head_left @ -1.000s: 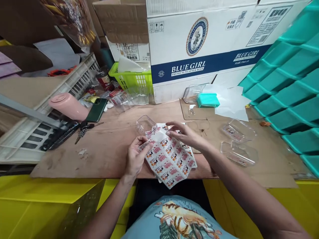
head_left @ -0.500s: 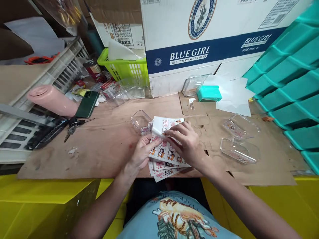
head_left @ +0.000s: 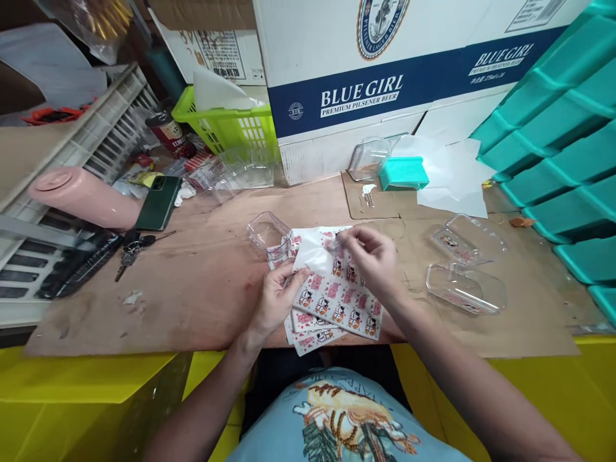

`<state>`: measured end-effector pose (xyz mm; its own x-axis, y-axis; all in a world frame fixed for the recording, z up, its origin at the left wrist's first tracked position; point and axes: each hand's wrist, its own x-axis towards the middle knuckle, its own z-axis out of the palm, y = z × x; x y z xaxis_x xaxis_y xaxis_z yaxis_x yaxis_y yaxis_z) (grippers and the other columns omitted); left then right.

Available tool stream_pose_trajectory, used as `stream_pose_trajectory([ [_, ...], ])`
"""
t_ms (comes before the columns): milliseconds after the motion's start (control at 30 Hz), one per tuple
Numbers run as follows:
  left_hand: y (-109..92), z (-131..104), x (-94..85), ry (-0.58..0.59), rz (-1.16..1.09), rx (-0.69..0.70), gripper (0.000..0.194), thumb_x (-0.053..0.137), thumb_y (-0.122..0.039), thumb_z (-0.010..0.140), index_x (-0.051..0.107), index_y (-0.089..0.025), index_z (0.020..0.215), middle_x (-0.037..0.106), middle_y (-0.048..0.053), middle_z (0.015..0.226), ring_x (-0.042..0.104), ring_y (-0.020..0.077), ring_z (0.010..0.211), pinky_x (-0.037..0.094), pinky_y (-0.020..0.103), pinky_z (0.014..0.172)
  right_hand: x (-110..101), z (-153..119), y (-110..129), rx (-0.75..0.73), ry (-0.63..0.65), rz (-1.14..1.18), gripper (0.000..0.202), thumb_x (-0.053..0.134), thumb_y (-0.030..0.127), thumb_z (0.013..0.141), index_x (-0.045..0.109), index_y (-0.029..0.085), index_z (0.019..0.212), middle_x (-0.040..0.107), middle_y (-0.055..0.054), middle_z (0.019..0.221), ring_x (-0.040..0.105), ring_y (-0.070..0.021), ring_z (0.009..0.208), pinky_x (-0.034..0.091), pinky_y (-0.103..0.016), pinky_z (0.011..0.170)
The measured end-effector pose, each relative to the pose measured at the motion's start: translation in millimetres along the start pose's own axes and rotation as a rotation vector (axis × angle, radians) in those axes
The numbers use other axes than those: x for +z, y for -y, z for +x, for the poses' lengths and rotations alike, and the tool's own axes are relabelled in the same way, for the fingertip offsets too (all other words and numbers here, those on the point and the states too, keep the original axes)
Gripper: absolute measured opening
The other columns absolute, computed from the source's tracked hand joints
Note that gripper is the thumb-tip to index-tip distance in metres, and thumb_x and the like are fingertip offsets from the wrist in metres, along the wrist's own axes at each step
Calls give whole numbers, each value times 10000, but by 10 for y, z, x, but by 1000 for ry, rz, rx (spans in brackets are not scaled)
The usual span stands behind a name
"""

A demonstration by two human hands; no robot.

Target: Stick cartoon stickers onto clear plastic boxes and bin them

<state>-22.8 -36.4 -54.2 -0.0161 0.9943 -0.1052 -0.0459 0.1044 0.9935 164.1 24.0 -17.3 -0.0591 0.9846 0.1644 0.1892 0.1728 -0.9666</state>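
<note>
My left hand (head_left: 280, 296) grips the left edge of a sticker sheet (head_left: 347, 301), thumb on top. The sheet is printed with cartoon cats and pink lettering, and its upper left part is folded over, showing a white backing (head_left: 315, 255). Over the sheet's upper right, my right hand (head_left: 375, 260) is closed in a pinch on a small, partly see-through sticker, blurred at the fingertips. More printed sheets (head_left: 312, 340) lie fanned out beneath. Beyond my left hand, a clear plastic box (head_left: 267, 230) rests on its side against the sheets.
Two clear boxes (head_left: 464, 289) with stickers on them lie at the right. A teal tray (head_left: 403, 173) stands behind, near stacked teal bins (head_left: 553, 147). At the left are a phone (head_left: 158, 203), keys (head_left: 129, 247) and a pink bottle (head_left: 86, 196). A beer carton (head_left: 356, 96) blocks the back.
My right hand has moved right and slightly up, away from the folded part, its fingers now pinched together. The sheet has shifted right and shows more of its prints. My left hand keeps its grip.
</note>
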Motion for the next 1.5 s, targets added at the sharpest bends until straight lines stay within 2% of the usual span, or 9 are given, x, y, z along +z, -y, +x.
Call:
stream_pose_trajectory([
  [200, -240, -68, 9, -221, 394, 290, 369, 730, -373, 806, 722, -237, 1149, 622, 93, 1122, 570, 259, 1120, 439, 370, 1009, -207, 128, 66, -315, -333, -242, 128, 602, 317, 920, 610, 239, 818, 595, -27, 783, 548, -192, 745, 472, -383, 768],
  [333, -493, -7, 224, 208, -234, -22, 614, 425, -671, 906, 756, -173, 1044, 683, 136, 1068, 621, 267, 1087, 494, 378, 962, -79, -91, 48, -690, -35, -624, 148, 583, 218, 918, 667, 291, 1015, 644, -17, 796, 569, -219, 805, 380, -568, 1021],
  [433, -550, 66, 321, 261, -634, -203, 746, 335, -752, 883, 731, -156, 1092, 694, 153, 1147, 616, 274, 1151, 497, 388, 991, -4, -269, -9, -784, 168, -668, 395, 597, 259, 922, 568, 277, 1315, 700, -61, 1015, 593, -265, 985, 286, -632, 1095],
  [600, -420, -52, 365, 95, -639, -36, 576, 497, -665, 882, 703, -209, 1168, 603, 114, 1373, 483, 264, 1359, 382, 400, 1143, 95, -432, 68, -274, 48, -73, 425, 503, 472, 964, 586, 233, 1305, 659, -116, 1175, 614, -260, 1032, 471, -499, 970],
  [767, -229, -174, 362, 25, 29, 355, 496, 646, -528, 847, 656, -281, 1278, 426, 97, 1544, 217, 298, 1508, 172, 471, 1235, 285, -467, 298, 371, 28, 711, 248, 671, 455, 874, 727, 214, 894, 688, -55, 970, 637, -177, 871, 541, -357, 864],
  [1000, -291, -160, -17, 6, 726, 823, 727, 729, -427, 812, 452, -235, 1456, 486, 155, 1475, 377, 319, 1428, 338, 534, 1153, -37, -448, 360, 181, -161, 504, 180, 805, 353, 756, 728, 191, 768, 648, -18, 790, 598, -155, 775, 521, -293, 760],
  [1133, -431, 52, -429, -224, 797, 634, 208, 636, -350, 894, 706, -172, 976, 690, 117, 1024, 652, 231, 1007, 519, 367, 911, -229, -382, 357, -7, -309, 352, 117, 750, 316, 825, 731, 215, 882, 671, -24, 893, 619, -154, 849, 512, -291, 820],
  [1267, -581, 603, -604, -196, 663, 209, 292, 753, -343, 757, 590, -186, 572, 673, 97, 714, 663, 279, 902, 487, 390, 881, -44, -431, 428, -36, -8, 278, 119, 678, 314, 890, 706, 251, 987, 674, -33, 990, 641, -160, 913, 535, -294, 814],
  [1500, -602, 673, -652, -121, 156, 74, 254, 552, -354, 878, 689, -141, 862, 746, 82, 815, 716, 178, 759, 565, 297, 738, -210, -526, 444, -538, -22, -231, 282, 681, 54, 849, 743, 247, 1045, 678, -49, 910, 640, -161, 826, 519, -291, 698],
])
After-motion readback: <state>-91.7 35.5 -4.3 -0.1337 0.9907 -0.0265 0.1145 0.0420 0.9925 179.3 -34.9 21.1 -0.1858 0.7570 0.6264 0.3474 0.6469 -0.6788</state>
